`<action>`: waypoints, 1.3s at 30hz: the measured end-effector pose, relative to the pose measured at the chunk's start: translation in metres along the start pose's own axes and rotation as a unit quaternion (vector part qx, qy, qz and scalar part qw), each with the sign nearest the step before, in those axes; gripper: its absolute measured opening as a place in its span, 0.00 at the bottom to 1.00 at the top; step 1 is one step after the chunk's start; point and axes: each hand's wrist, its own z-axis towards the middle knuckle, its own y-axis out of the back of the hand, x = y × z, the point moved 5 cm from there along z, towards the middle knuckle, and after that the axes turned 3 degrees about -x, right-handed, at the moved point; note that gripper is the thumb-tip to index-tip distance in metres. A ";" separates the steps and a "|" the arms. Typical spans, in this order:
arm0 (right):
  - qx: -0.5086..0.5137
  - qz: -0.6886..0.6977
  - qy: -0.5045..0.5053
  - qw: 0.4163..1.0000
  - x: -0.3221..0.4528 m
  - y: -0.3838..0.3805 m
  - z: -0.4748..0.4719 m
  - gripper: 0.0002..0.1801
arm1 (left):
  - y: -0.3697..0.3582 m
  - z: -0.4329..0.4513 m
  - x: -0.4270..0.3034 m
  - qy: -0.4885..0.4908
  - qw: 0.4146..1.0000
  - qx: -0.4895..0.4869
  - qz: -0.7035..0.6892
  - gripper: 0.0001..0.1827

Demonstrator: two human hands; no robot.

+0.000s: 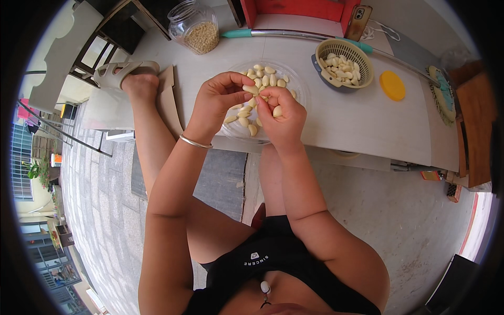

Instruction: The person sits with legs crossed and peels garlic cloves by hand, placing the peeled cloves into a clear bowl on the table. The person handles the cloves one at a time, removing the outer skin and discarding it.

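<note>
Between the thumb and index finger of my left hand (218, 100) is a pale peeled garlic clove (249, 89). My right hand (286, 114) meets it, thumb and index fingertips pinched at the clove's right end. A second clove (277, 111) sits within the curled fingers of that right hand. Both hands are over a round clear plastic tray (301, 88), where several loose cloves (243, 121) lie spread out. My hands cover part of the tray's middle. Whether the right fingertips grip a tiny piece is too small to tell.
A beige strainer basket (323, 47) of cloves rests in a grey bowl (317, 66), beside a yellow lid (392, 85). Behind lie a mop pole (291, 34), a phone (359, 23) and a clear jar (189, 19) of pale kernels. My left foot (140, 80) rests near folded cardboard (168, 98).
</note>
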 end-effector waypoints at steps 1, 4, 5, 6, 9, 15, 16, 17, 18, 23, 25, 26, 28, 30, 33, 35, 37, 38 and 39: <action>-0.003 -0.002 -0.007 1.000 0.000 0.000 0.000 0.07 | 0.000 0.000 0.000 -0.001 1.000 -0.001 0.000 0.12; 0.009 0.012 0.004 1.000 0.001 -0.001 0.001 0.08 | -0.003 -0.001 -0.002 0.005 1.000 0.007 -0.002 0.12; 0.004 0.015 0.014 1.000 0.001 -0.001 0.002 0.07 | -0.003 -0.001 -0.002 0.007 1.000 0.009 0.001 0.12; -0.002 0.019 0.023 1.000 0.000 -0.001 0.002 0.06 | -0.002 0.000 -0.001 0.009 1.000 0.011 0.003 0.12; 0.007 0.005 0.038 0.999 0.001 0.001 0.003 0.05 | -0.001 0.000 0.000 0.015 1.000 0.011 0.005 0.12; 0.033 0.037 -0.058 0.997 -0.008 0.002 0.003 0.03 | 0.001 0.001 0.004 0.038 0.999 0.030 -0.008 0.12; 0.024 0.055 -0.073 0.996 -0.010 0.002 0.004 0.03 | 0.000 0.001 0.005 0.043 0.998 0.040 -0.012 0.13; 0.011 0.059 -0.074 0.995 -0.012 0.003 0.004 0.03 | 0.000 0.002 0.006 0.042 0.998 0.039 -0.013 0.13; -0.001 0.063 -0.076 0.995 -0.015 0.004 0.005 0.02 | 0.000 0.002 0.008 0.041 0.998 0.039 -0.015 0.13; 0.003 0.103 -0.126 0.987 -0.019 0.008 0.007 0.03 | -0.001 0.002 0.006 0.032 0.998 0.043 -0.035 0.13; 0.014 0.116 -0.138 0.983 -0.016 0.007 0.006 0.03 | 0.001 0.003 0.006 0.023 0.998 0.039 -0.031 0.13; 0.023 0.121 -0.142 0.982 -0.015 0.006 0.005 0.03 | 0.001 0.002 0.006 0.019 0.999 0.037 -0.028 0.13; 0.041 0.132 -0.151 0.979 -0.014 0.004 0.003 0.03 | 0.000 0.001 0.004 0.011 0.999 0.033 -0.023 0.13; 0.033 0.117 -0.155 0.980 -0.012 0.002 0.003 0.03 | -0.001 0.000 0.002 -0.005 1.000 0.024 0.004 0.13; 0.028 0.094 -0.158 0.982 -0.009 0.002 0.004 0.03 | -0.004 -0.002 -0.001 -0.040 0.997 0.016 0.058 0.13; 0.026 0.075 -0.160 0.984 -0.009 0.003 0.004 0.03 | -0.007 -0.002 -0.005 -0.087 0.989 0.016 0.122 0.13; 0.023 0.054 -0.162 0.985 -0.010 0.003 0.005 0.03 | -0.011 -0.004 -0.011 -0.155 0.965 0.019 0.211 0.13; 0.024 0.053 -0.168 0.984 -0.010 0.003 0.004 0.03 | -0.012 -0.004 -0.012 -0.164 0.961 0.021 0.223 0.13; 0.025 0.053 -0.174 0.983 -0.010 0.003 0.004 0.03 | -0.013 -0.005 -0.012 -0.173 0.956 0.023 0.235 0.13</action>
